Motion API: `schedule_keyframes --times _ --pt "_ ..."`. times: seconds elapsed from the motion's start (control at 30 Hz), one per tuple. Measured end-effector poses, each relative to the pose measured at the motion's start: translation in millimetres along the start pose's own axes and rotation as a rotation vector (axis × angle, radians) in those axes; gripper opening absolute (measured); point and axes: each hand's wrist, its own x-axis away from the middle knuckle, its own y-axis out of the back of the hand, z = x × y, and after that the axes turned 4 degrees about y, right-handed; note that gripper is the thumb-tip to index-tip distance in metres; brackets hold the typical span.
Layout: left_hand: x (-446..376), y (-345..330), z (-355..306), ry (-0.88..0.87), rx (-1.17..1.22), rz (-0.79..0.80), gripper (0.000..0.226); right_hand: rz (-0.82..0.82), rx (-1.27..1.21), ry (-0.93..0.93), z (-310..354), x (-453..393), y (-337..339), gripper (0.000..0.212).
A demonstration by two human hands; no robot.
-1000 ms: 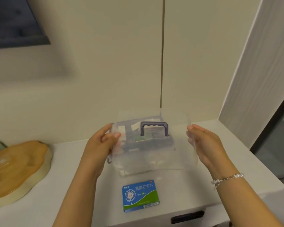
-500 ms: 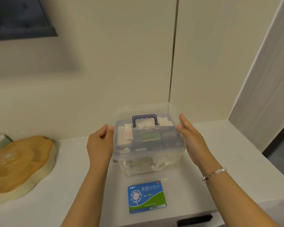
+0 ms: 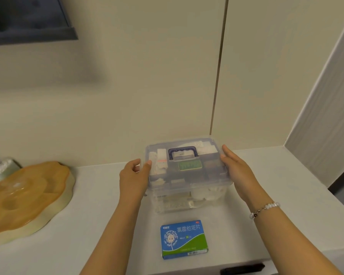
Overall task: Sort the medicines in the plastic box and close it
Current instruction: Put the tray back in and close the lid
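Observation:
A clear plastic box point(image 3: 189, 199) stands on the white counter, with medicine packets showing through its walls. Its clear lid point(image 3: 213, 175) with a dark blue handle point(image 3: 182, 152) lies on top of it. My left hand point(image 3: 134, 178) grips the lid's left edge, thumb on top. My right hand point(image 3: 237, 171) presses flat against the lid's right side. A blue and green medicine carton point(image 3: 184, 238) lies on the counter in front of the box, outside it.
A yellow-orange wavy tray point(image 3: 28, 195) sits at the left on the white counter point(image 3: 286, 185). A wall rises right behind the box, and a grey panel stands at the right. A dark drawer handle point(image 3: 242, 267) shows below the counter's front edge.
The lid has come down from being held above the box onto its top. Both hands moved down with it and closed in on its sides.

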Motion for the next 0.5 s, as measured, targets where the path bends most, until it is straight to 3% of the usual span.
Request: schedule_keyframes --times 0.13,0.27,0.37,0.43,0.5 --pt "3 1 -1 0.145 0.123 0.093 0.044 0.006 -0.060 -0.116 2 3 2 0.044" --pt "2 9 -2 0.305 0.189 0.249 0.059 0.051 0.003 -0.285 1 6 8 0.036" --pt "0 11 -1 0.297 0.149 0.166 0.073 -0.011 0.007 -0.232 1 5 10 0.037" --pt "2 8 -1 0.205 0.125 0.069 0.060 -0.081 0.017 -0.138 1 5 8 0.033" --pt "7 4 -1 0.072 0.134 0.002 0.028 -0.148 0.061 -0.036 0 5 5 0.028"
